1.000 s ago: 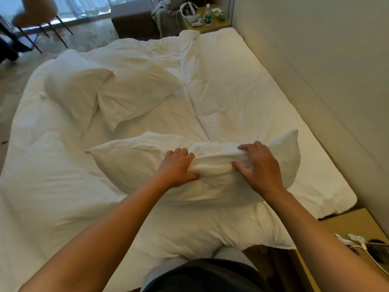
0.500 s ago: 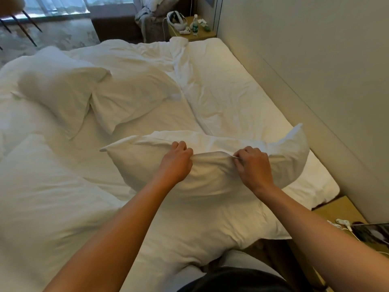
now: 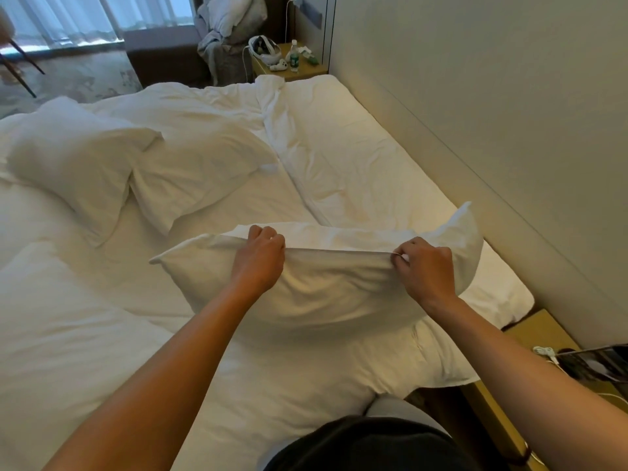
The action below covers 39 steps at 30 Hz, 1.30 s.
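gripping: left hand [image 3: 260, 258] and right hand [image 3: 424, 270], fingers clenched on top edge of plump white fabric pillow [image 3: 323, 294]. risk: thin fold may slip free, dropping it onto rumpled white bed [image 3: 373, 158].

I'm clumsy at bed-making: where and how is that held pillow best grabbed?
Take the pillow by its upper edge, from above, hands spread apart. The fabric forms a thin ridge, which the left hand and right hand pinch; the plump body below looks too bulky.
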Motion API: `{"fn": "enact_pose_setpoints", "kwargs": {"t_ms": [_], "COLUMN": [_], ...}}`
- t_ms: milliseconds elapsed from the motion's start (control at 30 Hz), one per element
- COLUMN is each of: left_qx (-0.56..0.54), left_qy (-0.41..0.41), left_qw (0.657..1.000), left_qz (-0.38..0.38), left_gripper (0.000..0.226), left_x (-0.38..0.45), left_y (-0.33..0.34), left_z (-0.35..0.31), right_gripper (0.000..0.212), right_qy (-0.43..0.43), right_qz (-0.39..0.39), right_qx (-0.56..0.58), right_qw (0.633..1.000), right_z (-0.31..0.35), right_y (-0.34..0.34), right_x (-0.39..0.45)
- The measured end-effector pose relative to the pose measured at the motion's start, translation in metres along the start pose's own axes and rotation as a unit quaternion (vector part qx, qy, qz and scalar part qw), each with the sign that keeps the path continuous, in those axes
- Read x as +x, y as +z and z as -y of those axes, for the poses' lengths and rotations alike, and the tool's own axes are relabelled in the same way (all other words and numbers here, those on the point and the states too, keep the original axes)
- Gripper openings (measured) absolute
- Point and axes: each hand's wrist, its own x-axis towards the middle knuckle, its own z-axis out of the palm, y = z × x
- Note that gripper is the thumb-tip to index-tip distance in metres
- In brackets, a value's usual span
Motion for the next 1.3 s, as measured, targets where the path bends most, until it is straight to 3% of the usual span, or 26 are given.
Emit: {"fn": "enact_pose_setpoints", "kwargs": {"t_ms": [133, 267, 533, 633, 733, 967, 1100, 1200, 1300], "left_qx": [-0.047, -0.038, 0.025, 0.004, -0.014, -0.028, -0.045, -0.066, -0.085], "left_qy": [-0.011, -0.057, -0.08, -0.097, -0.086, -0.055, -0.074, -0.088, -0.093], "left_qw": [0.998, 0.995, 0.993, 0.993, 0.995, 0.997, 0.992, 0.991, 0.99], "left_qz": [0.028, 0.069, 0.082, 0.068, 0.049, 0.042, 0.095, 0.076, 0.06], "left_gripper": [0.025, 0.02, 0.026, 0.029, 0.03, 0.027, 0.024, 0.027, 0.027], "left_x": [0.007, 0.017, 0.029, 0.032, 0.036, 0.033, 0.029, 0.027, 0.025], "left_y": [-0.008, -0.006, 0.002, 0.0, -0.006, -0.011, 0.0, 0.01, 0.017], "left_z": [-0.005, -0.005, 0.001, 0.005, 0.007, 0.018, 0.023, 0.026, 0.028], "right_gripper": [0.019, 0.017, 0.006, 0.019, 0.012, 0.024, 0.016, 0.004, 0.023], "right_qy": [0.015, 0.002, -0.05, -0.039, -0.044, -0.002, -0.021, -0.032, -0.022], "right_qz": [-0.02, 0.012, 0.052, 0.067, 0.08, 0.035, 0.031, 0.041, 0.069], "right_qx": [0.085, 0.166, 0.144, 0.118, 0.093, 0.188, 0.181, 0.148, 0.107], "right_qw": [0.996, 0.986, 0.987, 0.99, 0.991, 0.982, 0.983, 0.988, 0.992], "right_z": [-0.006, -0.007, -0.022, -0.033, -0.038, -0.031, -0.028, -0.028, -0.028], "right_y": [-0.002, -0.006, -0.002, -0.003, -0.001, 0.0, -0.002, -0.003, 0.001], "right_x": [0.011, 0.024, 0.045, 0.052, 0.055, 0.053, 0.051, 0.048, 0.043]}}
